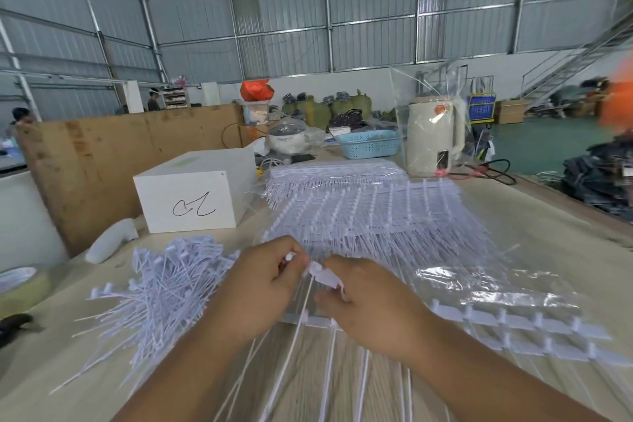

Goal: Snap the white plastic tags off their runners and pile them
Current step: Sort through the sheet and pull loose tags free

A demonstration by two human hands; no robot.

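Head view: at a pale wooden bench (565, 250) in a metal-walled warehouse, a person worked a strip of white plastic tags (323, 276) between both hands. The left hand (260, 281) had its fingers (291, 259) curled in, pinching the strip's upper end; the right hand (370, 298) pinched the flat tag just beside it, thumb and fingertips closed on the plastic. The strip's thin tails ran down toward the camera. A loose pile of tags (161, 288) already snapped off lay to the left, near a white box (191, 195). Uncut runners (359, 212) fanned out well behind the hands, some under clear wrapping, and another row (520, 325) lay to the right. A cream kettle (435, 134) and a blue basket (370, 144) stood at the far edge. Judged from here, a twist made too hard could tear the tag's tail rather than its joint, or flick the freed piece among the unsorted runners.
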